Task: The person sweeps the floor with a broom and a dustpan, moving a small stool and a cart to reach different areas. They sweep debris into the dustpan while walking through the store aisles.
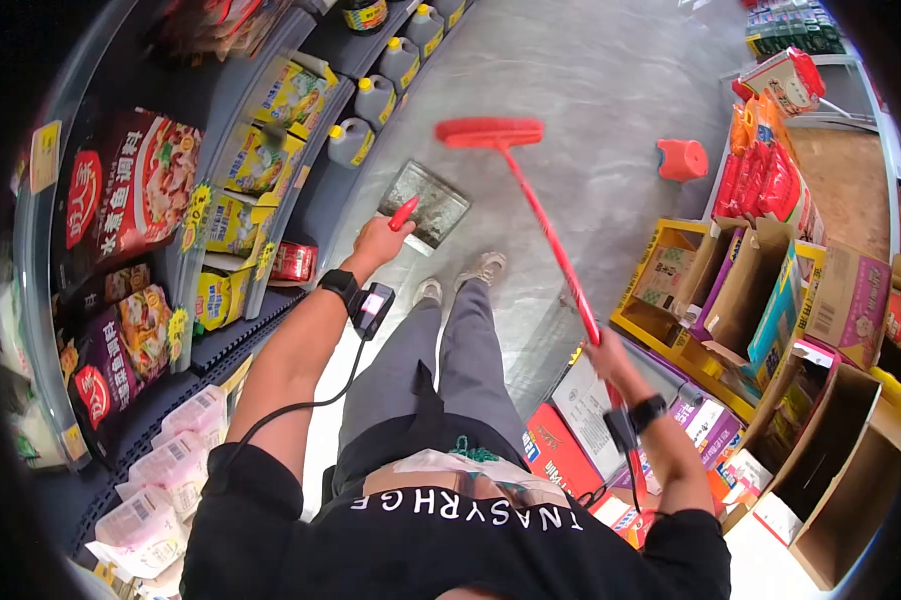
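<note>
My left hand is closed around the red handle end of a dustpan, seen from above in front of my feet. The dustpan's pan looks grey and dirty, down near the floor. My right hand grips the red stick of a broom. The stick slants up and left to a wide red broom head, out on the floor beyond the dustpan and apart from it. Both my wrists carry dark bands with a cabled device.
Shelves with packets and grey yellow-capped jugs line the left. On the right stand open cardboard boxes, red bags and a red stool. Grey floor runs between. Wrapped packs lie low at left.
</note>
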A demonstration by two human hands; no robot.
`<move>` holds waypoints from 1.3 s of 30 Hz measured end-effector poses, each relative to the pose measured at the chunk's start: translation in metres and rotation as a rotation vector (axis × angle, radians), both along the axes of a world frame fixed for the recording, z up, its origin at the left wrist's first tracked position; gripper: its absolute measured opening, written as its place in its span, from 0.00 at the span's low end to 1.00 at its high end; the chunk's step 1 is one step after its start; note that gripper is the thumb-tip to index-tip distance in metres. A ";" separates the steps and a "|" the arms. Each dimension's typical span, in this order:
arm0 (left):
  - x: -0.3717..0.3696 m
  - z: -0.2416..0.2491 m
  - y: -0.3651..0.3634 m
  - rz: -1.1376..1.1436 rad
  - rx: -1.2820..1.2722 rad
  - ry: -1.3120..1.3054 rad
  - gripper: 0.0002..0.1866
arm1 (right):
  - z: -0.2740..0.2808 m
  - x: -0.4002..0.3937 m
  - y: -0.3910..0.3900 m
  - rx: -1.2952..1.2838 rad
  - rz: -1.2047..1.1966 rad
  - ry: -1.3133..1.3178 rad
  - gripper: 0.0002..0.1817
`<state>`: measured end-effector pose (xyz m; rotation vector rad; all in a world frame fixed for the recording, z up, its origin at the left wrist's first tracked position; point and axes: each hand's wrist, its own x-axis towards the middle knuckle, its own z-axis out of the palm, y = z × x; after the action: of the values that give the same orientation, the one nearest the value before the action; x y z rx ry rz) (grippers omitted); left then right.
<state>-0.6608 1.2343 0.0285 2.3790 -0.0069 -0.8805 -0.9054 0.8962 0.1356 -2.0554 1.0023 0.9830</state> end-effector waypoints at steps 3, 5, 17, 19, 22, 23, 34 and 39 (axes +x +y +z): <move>-0.015 0.011 0.009 0.018 -0.009 0.004 0.20 | -0.035 0.064 -0.007 0.031 0.008 -0.028 0.12; -0.023 0.010 0.014 0.025 -0.040 -0.012 0.20 | -0.057 0.091 -0.006 0.003 0.031 0.024 0.12; -0.047 0.005 0.016 0.050 -0.006 -0.100 0.21 | 0.024 -0.091 0.051 0.041 0.142 0.259 0.14; -0.049 0.008 0.023 0.039 0.038 -0.054 0.20 | 0.041 -0.096 0.050 0.086 0.085 0.231 0.15; -0.056 0.006 0.040 -0.003 0.059 -0.010 0.21 | 0.046 -0.099 0.038 0.121 -0.029 0.203 0.16; -0.060 0.005 0.046 0.018 0.035 0.040 0.21 | 0.031 -0.099 0.027 0.111 -0.046 0.188 0.16; -0.121 0.034 0.075 -0.049 0.171 0.029 0.20 | -0.055 0.011 -0.057 -0.014 -0.176 -0.044 0.04; -0.137 0.028 0.090 -0.002 0.156 -0.001 0.21 | -0.059 -0.052 -0.031 -0.121 0.034 0.126 0.03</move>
<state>-0.7974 1.3244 0.0567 2.5243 0.0607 -0.9105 -0.9577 0.8651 0.0768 -2.1367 1.1191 1.1057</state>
